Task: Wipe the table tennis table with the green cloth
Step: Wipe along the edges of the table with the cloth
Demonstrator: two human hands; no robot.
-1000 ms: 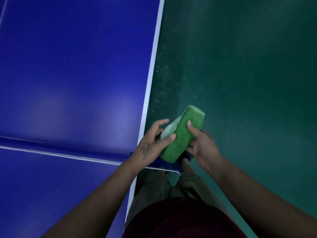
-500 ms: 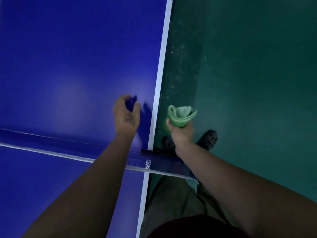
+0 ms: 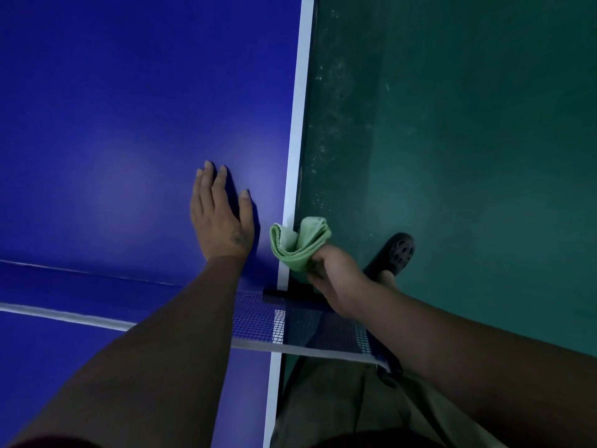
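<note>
Head view: left hand (image 3: 223, 221) lies flat, fingers straight, on the blue counter (image 3: 129, 108) beside the net (image 3: 258, 321); right hand (image 3: 336, 273) grips the bunched cloth (image 3: 297, 244) over the counter's white edge.

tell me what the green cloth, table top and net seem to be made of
Green cloth: soft woven or microfibre fabric, matte; it bunches in limp folded layers in the right hand. Table top: rigid board, seemingly painted blue, smooth satin finish; it shows a soft glare. Net: fine blue mesh, probably synthetic cord, with a white tape band along its top.
</note>
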